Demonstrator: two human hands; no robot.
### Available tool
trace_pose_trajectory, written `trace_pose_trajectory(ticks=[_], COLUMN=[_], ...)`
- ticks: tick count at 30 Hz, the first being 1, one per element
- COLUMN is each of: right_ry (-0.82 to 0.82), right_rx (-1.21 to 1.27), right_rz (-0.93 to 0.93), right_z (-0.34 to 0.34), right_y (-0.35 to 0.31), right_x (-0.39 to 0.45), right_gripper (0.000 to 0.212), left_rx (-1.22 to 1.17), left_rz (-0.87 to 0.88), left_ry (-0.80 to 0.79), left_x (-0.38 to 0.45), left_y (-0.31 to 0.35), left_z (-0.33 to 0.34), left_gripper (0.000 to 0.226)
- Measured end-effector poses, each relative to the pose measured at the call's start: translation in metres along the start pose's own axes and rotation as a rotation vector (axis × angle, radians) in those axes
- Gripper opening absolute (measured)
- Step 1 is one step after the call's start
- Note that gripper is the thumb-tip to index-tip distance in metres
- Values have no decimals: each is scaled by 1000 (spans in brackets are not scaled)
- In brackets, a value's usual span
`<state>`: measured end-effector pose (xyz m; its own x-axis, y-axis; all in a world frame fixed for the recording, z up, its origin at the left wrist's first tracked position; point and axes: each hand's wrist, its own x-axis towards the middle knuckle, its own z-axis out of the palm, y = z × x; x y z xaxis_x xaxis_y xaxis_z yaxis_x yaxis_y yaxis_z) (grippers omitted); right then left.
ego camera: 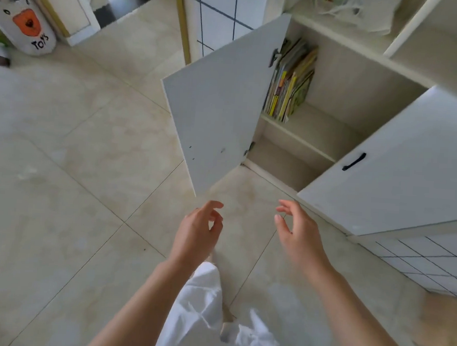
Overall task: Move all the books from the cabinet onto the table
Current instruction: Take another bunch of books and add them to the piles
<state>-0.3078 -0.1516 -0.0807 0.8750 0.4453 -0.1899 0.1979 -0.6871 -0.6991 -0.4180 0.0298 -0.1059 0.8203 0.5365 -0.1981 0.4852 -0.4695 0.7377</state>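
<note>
Several thin colourful books point(292, 80) stand upright at the left end of the upper shelf inside the white cabinet point(348, 81). Its left door point(220, 108) is swung wide open and partly hides the books' left side. My left hand point(199, 231) hovers below the door's lower corner with loosely curled fingers, holding nothing. My right hand point(297, 230) floats beside it, fingers relaxed and empty. Both hands are well short of the books. No table is in view.
The cabinet's right door point(399, 167) with a black handle point(354, 161) is closed. The lower shelf point(284, 163) is bare. A toy bag marked "TOYS" point(25, 24) stands at the far left on the tiled floor point(74, 190). White clothing point(208, 313) shows below.
</note>
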Motion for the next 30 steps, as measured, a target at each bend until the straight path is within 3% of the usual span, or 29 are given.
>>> trace_pose_trajectory(ticks=[13, 17, 24, 30], right_ry=[211, 189, 80, -15], right_rx=[189, 208, 243, 341], right_rz=[233, 239, 216, 325], right_z=[-48, -70, -94, -85], right_y=[6, 21, 62, 85], right_x=[141, 193, 298, 388], right_gripper=[25, 26, 27, 43], left_rx=[42, 40, -53, -115], left_rz=[151, 113, 20, -1], left_ry=[-231, -250, -142, -83], left_x=[195, 245, 326, 387], left_y=[70, 92, 114, 108], left_z=[30, 61, 127, 176], left_gripper=[29, 29, 29, 31])
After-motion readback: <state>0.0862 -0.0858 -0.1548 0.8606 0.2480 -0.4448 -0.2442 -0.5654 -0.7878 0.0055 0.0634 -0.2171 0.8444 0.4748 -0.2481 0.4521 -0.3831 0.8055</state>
